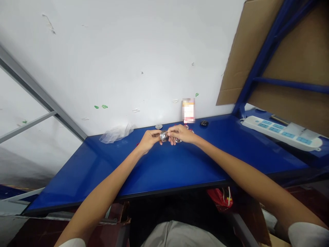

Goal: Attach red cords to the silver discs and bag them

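A small shiny metal piece, round and silver (163, 136), is held up above the blue table between both hands. My left hand (149, 140) grips its left side between thumb and fingers. From the right, my right hand (179, 133) pinches it with thumb and forefinger, the other fingers curled below. Several small shiny pieces with red parts (178, 140) lie on the table behind my right hand, partly covered by it. Beyond the hands, near the wall, rests a flat round silvery disc (159, 126). The exact kind of the held piece is too small to tell.
A crumpled clear plastic bag (117, 133) lies at the table's back left. A small black object (204, 123) sits near a blurred card (189, 110) by the wall. A white power strip (281, 133) is at the right, beside a blue metal frame (259, 65). The blue table (164, 171) has a dark front edge.
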Demonstrator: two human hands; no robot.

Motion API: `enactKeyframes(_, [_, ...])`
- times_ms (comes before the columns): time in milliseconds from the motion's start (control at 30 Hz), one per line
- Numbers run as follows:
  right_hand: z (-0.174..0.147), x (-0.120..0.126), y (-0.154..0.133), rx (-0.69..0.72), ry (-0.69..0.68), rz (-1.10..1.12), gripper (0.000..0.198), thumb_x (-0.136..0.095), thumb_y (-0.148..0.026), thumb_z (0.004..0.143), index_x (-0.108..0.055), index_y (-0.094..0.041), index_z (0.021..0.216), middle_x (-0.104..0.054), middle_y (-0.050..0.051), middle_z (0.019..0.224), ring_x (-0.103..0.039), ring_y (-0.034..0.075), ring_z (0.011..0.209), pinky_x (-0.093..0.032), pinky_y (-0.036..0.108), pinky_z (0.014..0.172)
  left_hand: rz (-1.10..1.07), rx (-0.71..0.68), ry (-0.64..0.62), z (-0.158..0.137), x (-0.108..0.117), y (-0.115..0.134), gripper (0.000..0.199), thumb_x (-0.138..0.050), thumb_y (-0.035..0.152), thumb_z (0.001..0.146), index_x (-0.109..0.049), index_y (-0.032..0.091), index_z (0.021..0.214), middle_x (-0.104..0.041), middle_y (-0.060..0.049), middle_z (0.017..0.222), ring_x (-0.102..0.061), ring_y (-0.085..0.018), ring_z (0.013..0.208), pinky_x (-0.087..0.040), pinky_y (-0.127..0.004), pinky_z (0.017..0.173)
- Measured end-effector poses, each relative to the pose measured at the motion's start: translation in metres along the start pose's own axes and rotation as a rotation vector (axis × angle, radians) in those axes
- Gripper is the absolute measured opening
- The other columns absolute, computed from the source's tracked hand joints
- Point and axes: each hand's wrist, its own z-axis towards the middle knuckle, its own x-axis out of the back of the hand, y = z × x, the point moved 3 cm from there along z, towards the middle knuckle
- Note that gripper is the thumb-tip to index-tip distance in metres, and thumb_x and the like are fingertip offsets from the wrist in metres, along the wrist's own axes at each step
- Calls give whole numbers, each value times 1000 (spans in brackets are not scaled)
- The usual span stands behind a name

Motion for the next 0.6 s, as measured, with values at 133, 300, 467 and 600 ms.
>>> enactKeyframes(133, [1,-3,1,-4,15,38,55,-72,-71,94,-69,-16,85,-75,4,68,-73,16,57,-57,26,57,-65,24,4,0,0,-2,44,-90,53,82,-82,12,94,-75,-10,86,-66,-17,74,-55,-29,65])
enactKeyframes(300, [0,-3,1,-11,27,48,55,-74,-72,91,-69,-17,86,-75,3,70,-73,16,57,-58,26,57,-90,49,29,-1,-4,1,44,-90,52,82,-82,12,97,-74,-10,86,-64,-16,72,-53,-27,63])
enactKeyframes(467, [-1,-2,1,-2,38,30,54,-75,-71,91,-69,-17,84,-74,3,70,-73,16,59,-58,26,58,-176,83,22,-3,-12,3,43,-91,50,81,-82,12,100,-71,-9,84,-61,-15,71,-51,-26,61])
enactKeyframes(600, [-1,1,0,13,75,1,50,-78,-66,90,-70,-17,84,-75,3,73,-74,16,61,-59,27,60,-236,109,1,-3,-12,3,44,-92,48,81,-83,12,102,-71,-9,87,-62,-14,73,-51,-25,62])
